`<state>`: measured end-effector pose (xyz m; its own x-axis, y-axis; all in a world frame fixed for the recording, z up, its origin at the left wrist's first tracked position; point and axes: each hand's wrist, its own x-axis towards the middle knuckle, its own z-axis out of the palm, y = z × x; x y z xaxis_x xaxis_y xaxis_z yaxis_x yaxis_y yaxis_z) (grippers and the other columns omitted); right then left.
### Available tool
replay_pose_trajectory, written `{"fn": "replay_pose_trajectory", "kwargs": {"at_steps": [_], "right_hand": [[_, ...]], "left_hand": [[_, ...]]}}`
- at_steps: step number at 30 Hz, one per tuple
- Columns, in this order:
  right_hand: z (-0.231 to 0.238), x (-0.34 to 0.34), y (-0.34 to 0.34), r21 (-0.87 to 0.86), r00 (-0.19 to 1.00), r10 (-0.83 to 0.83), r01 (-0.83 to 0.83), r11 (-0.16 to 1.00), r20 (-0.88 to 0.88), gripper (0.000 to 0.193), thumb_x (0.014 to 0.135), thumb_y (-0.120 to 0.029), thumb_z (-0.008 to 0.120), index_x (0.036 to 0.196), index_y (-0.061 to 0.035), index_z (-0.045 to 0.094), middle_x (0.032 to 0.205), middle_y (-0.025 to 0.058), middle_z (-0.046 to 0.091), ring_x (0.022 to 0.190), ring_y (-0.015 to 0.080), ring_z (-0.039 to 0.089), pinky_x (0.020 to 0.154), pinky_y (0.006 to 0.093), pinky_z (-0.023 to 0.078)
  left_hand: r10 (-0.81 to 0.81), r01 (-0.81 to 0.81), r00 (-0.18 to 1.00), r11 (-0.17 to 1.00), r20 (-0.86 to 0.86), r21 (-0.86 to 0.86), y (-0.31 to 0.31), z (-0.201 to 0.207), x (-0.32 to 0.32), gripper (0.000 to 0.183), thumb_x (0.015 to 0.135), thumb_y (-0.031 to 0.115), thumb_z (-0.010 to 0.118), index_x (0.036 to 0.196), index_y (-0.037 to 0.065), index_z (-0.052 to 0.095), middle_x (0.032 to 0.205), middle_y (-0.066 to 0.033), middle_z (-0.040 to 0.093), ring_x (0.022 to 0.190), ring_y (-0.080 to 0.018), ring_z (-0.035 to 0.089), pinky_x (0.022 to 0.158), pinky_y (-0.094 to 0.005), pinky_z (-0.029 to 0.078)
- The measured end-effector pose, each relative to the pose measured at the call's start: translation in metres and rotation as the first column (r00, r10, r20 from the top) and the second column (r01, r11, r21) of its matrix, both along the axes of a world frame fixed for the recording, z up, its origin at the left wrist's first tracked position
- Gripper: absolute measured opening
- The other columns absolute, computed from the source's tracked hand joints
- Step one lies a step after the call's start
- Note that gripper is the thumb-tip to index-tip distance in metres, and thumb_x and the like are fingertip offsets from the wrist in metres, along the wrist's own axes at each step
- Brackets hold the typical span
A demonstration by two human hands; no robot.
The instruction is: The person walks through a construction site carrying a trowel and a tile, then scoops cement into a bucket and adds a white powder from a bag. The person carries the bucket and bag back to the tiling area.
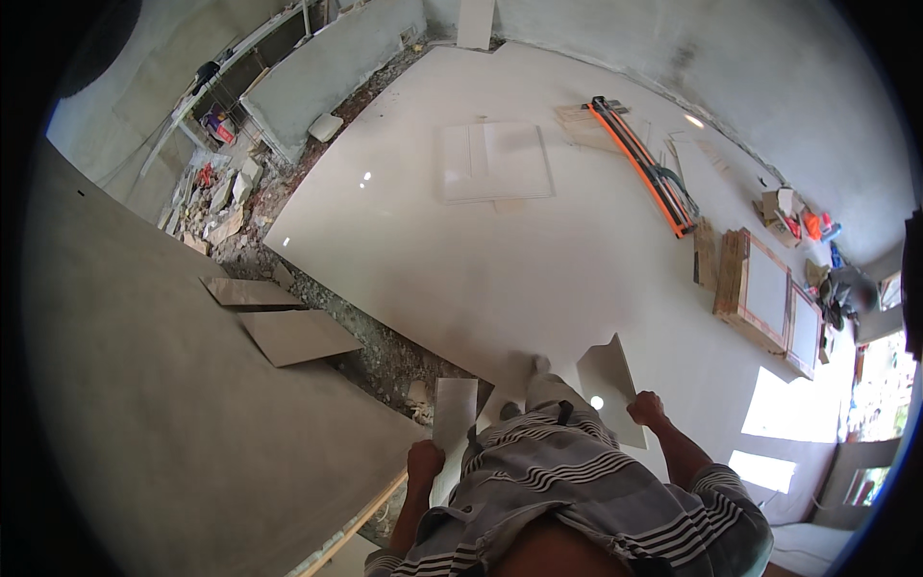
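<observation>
The tiled floor (413,250) spreads from the person's feet to the orange tile cutter (633,163) at far right. Its left edge borders a rubble strip (394,351). Two pale tile pieces are near: left tile piece (455,409), narrow; right tile piece (608,380), broader, far edge angled. Left hand (425,461) and right hand (646,408): fingers curled, each gripping its piece's outer edge.

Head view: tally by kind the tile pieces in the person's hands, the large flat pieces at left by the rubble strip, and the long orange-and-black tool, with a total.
Held tile pieces: 2 (1 in the left hand, 1 in the right hand)
Large flat pieces: 2
Orange-and-black tool: 1
Total: 5
</observation>
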<state>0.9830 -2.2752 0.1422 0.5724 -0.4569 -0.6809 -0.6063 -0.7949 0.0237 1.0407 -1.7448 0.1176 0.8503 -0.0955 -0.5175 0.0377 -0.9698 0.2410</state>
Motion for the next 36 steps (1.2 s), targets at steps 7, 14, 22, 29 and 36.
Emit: {"fn": "replay_pose_trajectory", "kwargs": {"at_steps": [7,14,22,29,36], "right_hand": [[-0.01,0.192,-0.023,0.028,0.971,0.225,-0.223,0.974,-0.085,0.031,0.08,-0.024,0.058,0.097,-0.0009,0.069,0.102,0.0214,0.067,0.099,0.0366,0.064,0.087,0.0434,0.053],[-0.013,0.386,-0.014,0.114,0.876,0.483,-0.48,0.87,-0.003,0.029,0.076,-0.021,0.055,0.09,0.0003,0.07,0.094,0.0233,0.068,0.092,0.0375,0.066,0.082,0.0447,0.053],[-0.006,0.62,0.049,0.088,0.703,0.706,-0.711,0.698,0.078,0.028,0.075,-0.021,0.054,0.082,0.0023,0.069,0.086,0.0264,0.066,0.083,0.0407,0.066,0.076,0.0474,0.054],[0.004,0.807,0.141,-0.019,0.619,0.782,-0.783,0.622,0.075,0.03,0.079,-0.025,0.054,0.085,-0.0001,0.07,0.088,0.0223,0.068,0.085,0.0374,0.066,0.078,0.0457,0.053],[0.021,0.954,0.239,-0.048,0.594,0.8,-0.8,0.598,0.081,0.03,0.08,-0.027,0.057,0.085,-0.0002,0.07,0.087,0.0217,0.068,0.085,0.0367,0.066,0.079,0.0448,0.054]], "left_hand": [[0.169,-0.169,0.986,0.984,0.003,0.051,-0.005,0.003,0.119,0.027,0.075,0.025,0.063,0.08,-0.002,0.067,0.083,-0.0223,0.067,0.08,-0.0404,0.065,0.076,-0.0486,0.053],[0.459,-0.443,0.886,0.879,-0.065,0.177,0.0,0.027,0.238,0.032,0.078,0.03,0.064,0.086,-0.001,0.068,0.09,-0.0236,0.067,0.087,-0.0407,0.066,0.082,-0.0473,0.053],[0.668,-0.663,0.744,0.739,-0.004,0.122,0.024,0.042,0.36,0.036,0.079,0.032,0.066,0.089,-0.002,0.067,0.091,-0.0254,0.066,0.09,-0.0399,0.064,0.085,-0.0469,0.051],[0.691,-0.684,0.72,0.722,-0.063,0.099,0.094,0.037,0.493,0.042,0.078,0.036,0.067,0.091,-0.005,0.067,0.094,-0.0266,0.065,0.094,-0.0408,0.063,0.085,-0.0463,0.05],[0.698,-0.698,0.708,0.715,-0.105,0.046,0.185,0.03,0.607,0.042,0.078,0.037,0.066,0.089,-0.004,0.068,0.094,-0.025,0.066,0.094,-0.04,0.063,0.087,-0.0458,0.049]]}}
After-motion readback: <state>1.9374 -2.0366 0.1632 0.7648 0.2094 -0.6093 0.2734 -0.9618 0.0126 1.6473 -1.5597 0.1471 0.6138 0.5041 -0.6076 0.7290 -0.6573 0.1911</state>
